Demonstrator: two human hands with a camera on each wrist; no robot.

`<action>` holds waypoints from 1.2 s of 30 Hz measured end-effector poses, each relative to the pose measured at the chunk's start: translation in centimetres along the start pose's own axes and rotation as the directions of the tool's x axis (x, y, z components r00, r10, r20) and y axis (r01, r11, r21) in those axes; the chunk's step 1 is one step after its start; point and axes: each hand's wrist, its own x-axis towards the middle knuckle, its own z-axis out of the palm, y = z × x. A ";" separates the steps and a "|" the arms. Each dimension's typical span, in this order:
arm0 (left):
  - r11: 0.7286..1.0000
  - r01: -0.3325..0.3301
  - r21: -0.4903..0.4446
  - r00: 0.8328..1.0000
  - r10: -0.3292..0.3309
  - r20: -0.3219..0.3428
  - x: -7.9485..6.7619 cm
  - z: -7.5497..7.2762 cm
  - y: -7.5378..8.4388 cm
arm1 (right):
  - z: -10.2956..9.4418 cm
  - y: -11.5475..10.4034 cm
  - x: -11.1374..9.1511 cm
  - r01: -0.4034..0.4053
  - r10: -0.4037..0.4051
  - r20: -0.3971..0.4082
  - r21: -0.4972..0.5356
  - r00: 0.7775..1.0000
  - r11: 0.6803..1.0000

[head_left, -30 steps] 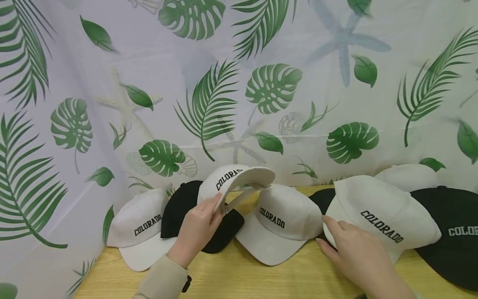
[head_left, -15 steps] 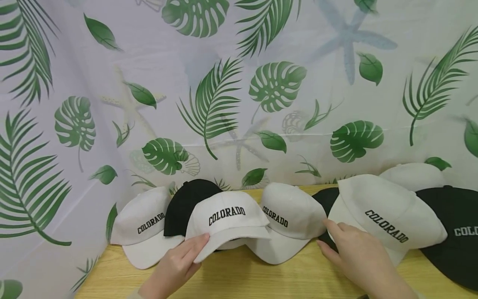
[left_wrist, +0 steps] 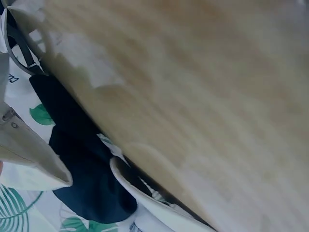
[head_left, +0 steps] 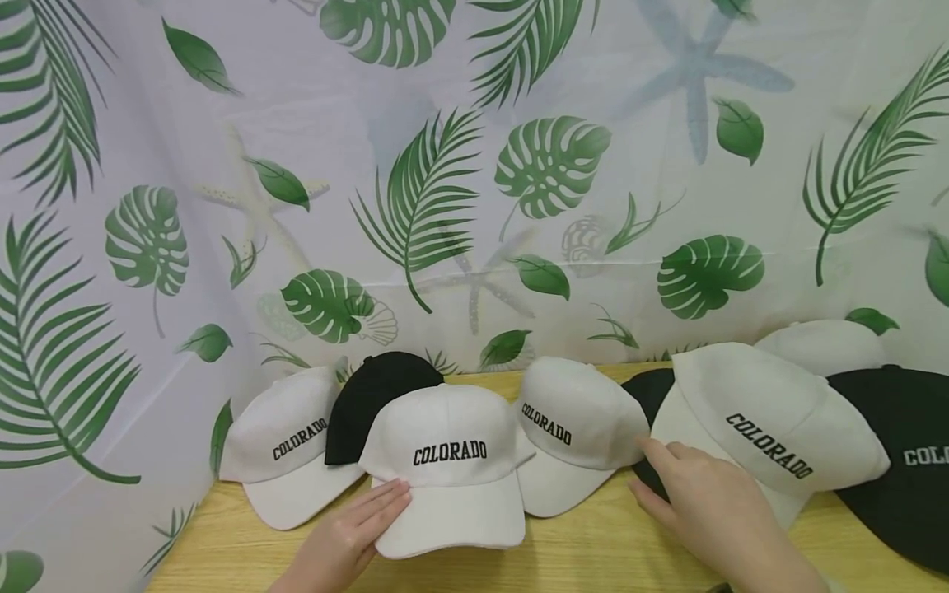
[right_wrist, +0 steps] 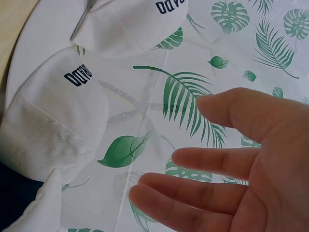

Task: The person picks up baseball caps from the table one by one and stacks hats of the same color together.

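Observation:
A white baseball cap [head_left: 448,428] with black COLORADO lettering faces me near the middle of the table. My left hand [head_left: 347,531] pinches the left side of its brim, fingers on top and the thumb hidden underneath. In the left wrist view, that cap [left_wrist: 31,162] shows only in part, with a black cap [left_wrist: 91,179] beyond it. My right hand [head_left: 712,498] holds nothing; its fingers are loosely spread in the right wrist view. It overlaps a tilted white cap [head_left: 786,403], its fingertips close to another white cap [head_left: 582,412].
A white cap [head_left: 282,436] and a black cap [head_left: 385,395] stand at the left of the row. Farther right are a large black cap [head_left: 890,420] and a white cap [head_left: 823,342] behind. A leaf-print cloth [head_left: 474,189] hangs behind the wooden table [head_left: 571,560].
My left hand has brought the white cap down from a raised, tilted pose and turned its front toward me, brim lowered over the table. My right hand has stayed nearly still.

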 end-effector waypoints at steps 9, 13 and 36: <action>0.996 0.081 -0.033 0.969 -0.071 0.239 -1.1 -0.5 0.1 | 0.0 0.1 0.0 0.014 -0.015 0.016 0.003 1.000 1.000; 0.993 0.112 0.022 0.929 -0.113 0.352 -1.0 -0.6 0.3 | 0.0 0.1 0.0 0.021 -0.021 0.036 0.003 0.999 1.000; 0.929 0.353 0.114 0.813 -0.365 0.454 -0.2 -1.1 -1.0 | 0.0 -0.2 -0.2 0.022 -0.029 0.182 0.038 0.983 0.999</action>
